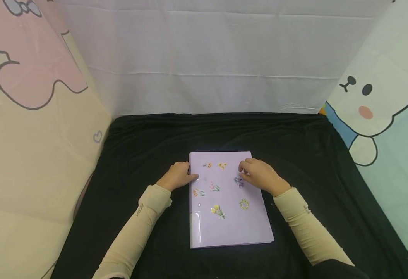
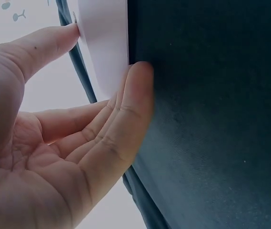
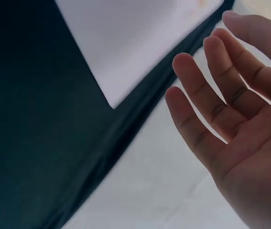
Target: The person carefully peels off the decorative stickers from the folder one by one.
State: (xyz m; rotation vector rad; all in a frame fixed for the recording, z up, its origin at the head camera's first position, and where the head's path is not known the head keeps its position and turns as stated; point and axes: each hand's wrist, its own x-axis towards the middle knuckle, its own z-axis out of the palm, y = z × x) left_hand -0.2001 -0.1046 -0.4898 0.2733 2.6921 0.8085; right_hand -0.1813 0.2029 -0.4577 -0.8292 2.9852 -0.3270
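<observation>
A lilac ring binder point(image 1: 239, 229) with small flower stickers lies closed on the black cloth, its spine to the left. My left hand point(image 1: 177, 176) holds the spine near its upper part. In the left wrist view its thumb is on the cover's edge and its fingertips are at the spine's point(image 2: 105, 40) lower edge. Over the upper right of the cover is my right hand point(image 1: 262, 176), its fingers loosely bent. In the right wrist view this hand point(image 3: 240, 105) has nothing in it, and a corner of the binder point(image 3: 114, 52) shows beside it.
Black cloth point(image 1: 148, 139) covers the table all round the binder. A white sheet point(image 1: 204, 58) hangs behind. Printed panels stand at the left point(image 1: 26, 162) and right point(image 1: 392, 162), the right one with a cartoon animal.
</observation>
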